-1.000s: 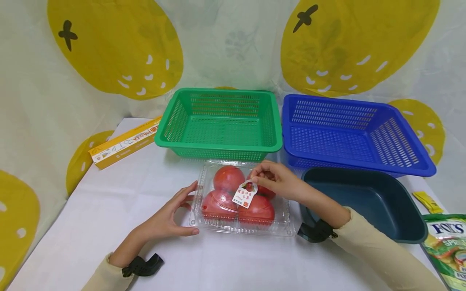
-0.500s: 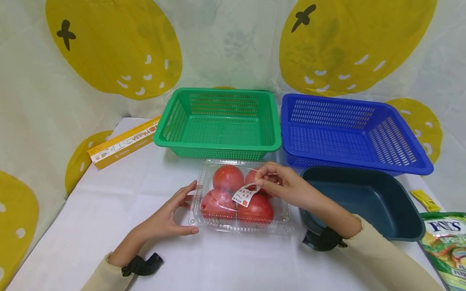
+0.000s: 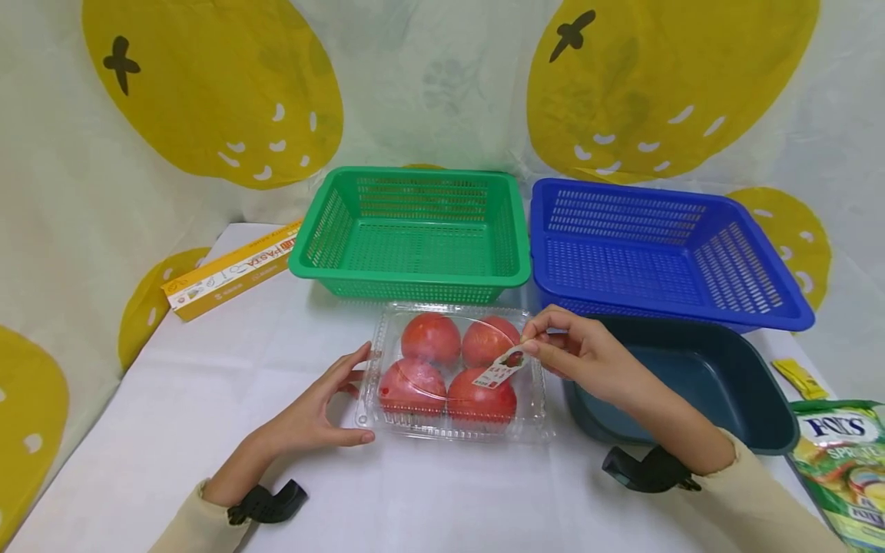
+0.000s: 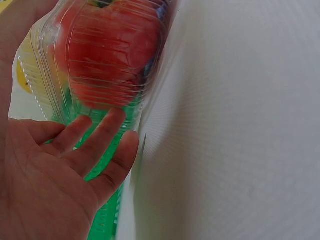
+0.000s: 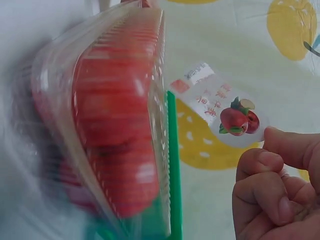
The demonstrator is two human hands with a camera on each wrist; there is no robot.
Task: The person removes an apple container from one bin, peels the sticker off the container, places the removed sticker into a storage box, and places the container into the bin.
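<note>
A clear plastic clamshell box (image 3: 456, 432) with several round red fruits (image 3: 412, 384) sits on the white-covered table. My right hand (image 3: 584, 355) pinches a small white sticker label (image 3: 499, 369) by its end between thumb and index finger. Red apples and red writing are printed on the label. In the right wrist view, the label (image 5: 220, 107) is held off to the side of the box lid, with a gap between them. My left hand (image 3: 314, 411) rests at the box's left end, thumb and fingers spread; its straight fingertips (image 4: 116, 116) are right at the plastic wall.
Behind the box stand a green basket (image 3: 415, 278) and a blue basket (image 3: 657, 311). A dark teal basin (image 3: 691, 392) is at the right, below my right forearm. A yellow sachet (image 3: 800, 379) and a FOX'S bag (image 3: 840, 461) lie far right; a pasta box (image 3: 235, 273) lies left.
My right hand has moved right and drawn the label away from the box's lid, uncovering the fruits beneath. The left hand has stayed at the box's left end.
</note>
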